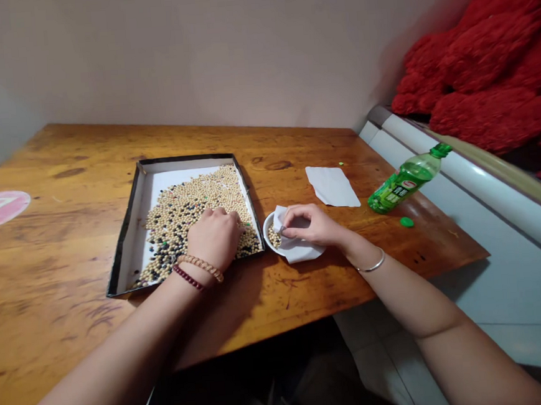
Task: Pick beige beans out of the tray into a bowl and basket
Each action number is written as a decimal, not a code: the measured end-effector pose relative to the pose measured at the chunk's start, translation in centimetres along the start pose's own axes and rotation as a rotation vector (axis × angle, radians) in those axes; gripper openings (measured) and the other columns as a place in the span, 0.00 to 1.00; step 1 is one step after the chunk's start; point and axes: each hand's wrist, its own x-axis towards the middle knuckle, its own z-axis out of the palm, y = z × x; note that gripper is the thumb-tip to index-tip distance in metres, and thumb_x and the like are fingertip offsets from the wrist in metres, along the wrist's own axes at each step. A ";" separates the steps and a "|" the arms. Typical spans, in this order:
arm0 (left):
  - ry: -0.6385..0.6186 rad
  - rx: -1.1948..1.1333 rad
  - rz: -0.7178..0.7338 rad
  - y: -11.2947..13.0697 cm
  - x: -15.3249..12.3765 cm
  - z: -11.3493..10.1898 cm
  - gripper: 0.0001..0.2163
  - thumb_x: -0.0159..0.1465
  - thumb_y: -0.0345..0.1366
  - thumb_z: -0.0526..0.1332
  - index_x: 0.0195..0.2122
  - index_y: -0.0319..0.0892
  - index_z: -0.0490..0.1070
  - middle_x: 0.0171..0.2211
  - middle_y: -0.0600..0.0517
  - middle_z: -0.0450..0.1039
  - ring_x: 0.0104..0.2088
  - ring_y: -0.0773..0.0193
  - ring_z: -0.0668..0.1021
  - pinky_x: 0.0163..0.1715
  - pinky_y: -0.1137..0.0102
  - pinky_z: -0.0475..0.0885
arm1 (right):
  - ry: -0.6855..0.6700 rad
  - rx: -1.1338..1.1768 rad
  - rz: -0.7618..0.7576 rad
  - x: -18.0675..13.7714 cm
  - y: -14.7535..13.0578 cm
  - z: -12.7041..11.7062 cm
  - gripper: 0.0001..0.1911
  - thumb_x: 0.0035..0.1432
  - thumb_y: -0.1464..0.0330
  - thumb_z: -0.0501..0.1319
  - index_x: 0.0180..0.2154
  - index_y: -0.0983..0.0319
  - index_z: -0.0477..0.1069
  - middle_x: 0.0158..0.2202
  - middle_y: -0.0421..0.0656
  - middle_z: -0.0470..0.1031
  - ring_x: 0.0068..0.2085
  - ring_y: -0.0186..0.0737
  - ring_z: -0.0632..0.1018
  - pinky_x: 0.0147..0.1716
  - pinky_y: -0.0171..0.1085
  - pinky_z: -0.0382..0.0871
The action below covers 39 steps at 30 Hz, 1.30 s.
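Observation:
A shallow black-edged box lid (127,235) holds many pale beans (217,185) mixed with dark beans (163,261) and a few green specks. Over the beans at its right side is my left hand (214,235), fingers curled down and closed; whatever is in them is hidden. Just right of the lid stands a small white bowl (266,233) with pale beans (274,236) inside. My right hand (316,224) pinches a white sheet of paper (302,250) between thumb and fingers at the bowl. The paper partly covers the bowl and spreads to its right.
Another white paper sheet (332,185) lies farther back on the wooden table (79,149). To the right, a green drink bottle (404,182) leans at an angle in the picture, with a green cap (407,222) near it. Red plush (484,67) fills the far right, above a white appliance (481,211).

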 end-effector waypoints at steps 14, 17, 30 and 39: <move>-0.015 -0.052 0.087 0.1 0.6 0.6 0.13 0.64 0.44 0.53 0.41 0.45 0.73 0.37 0.47 0.71 0.40 0.55 0.72 0.32 0.68 0.67 | 0.088 0.048 0.087 0.1 0.5 0.5 0.12 0.50 0.60 0.67 0.28 0.64 0.75 0.31 0.44 0.78 0.34 0.38 0.77 0.37 0.37 0.68; -0.009 -0.070 0.099 0.1 0.7 0.8 0.13 0.64 0.43 0.53 0.40 0.46 0.74 0.36 0.47 0.71 0.39 0.55 0.72 0.33 0.67 0.67 | 0.093 0.041 0.106 0.1 0.5 0.5 0.12 0.50 0.60 0.67 0.29 0.64 0.76 0.33 0.45 0.79 0.35 0.38 0.77 0.38 0.37 0.68; -0.061 -0.060 0.092 0.5 0.8 0.4 0.15 0.65 0.43 0.51 0.36 0.42 0.74 0.35 0.47 0.71 0.37 0.57 0.73 0.33 0.68 0.67 | 0.078 0.053 0.099 0.2 -0.2 0.1 0.08 0.53 0.65 0.63 0.31 0.64 0.75 0.33 0.44 0.78 0.36 0.38 0.76 0.38 0.37 0.68; -0.043 -0.106 0.130 0.1 0.9 0.9 0.13 0.65 0.40 0.52 0.35 0.39 0.74 0.34 0.46 0.71 0.38 0.58 0.72 0.39 0.66 0.67 | 0.084 0.076 0.096 0.3 -0.1 0.1 0.08 0.52 0.64 0.64 0.31 0.64 0.75 0.33 0.44 0.77 0.36 0.38 0.76 0.39 0.38 0.68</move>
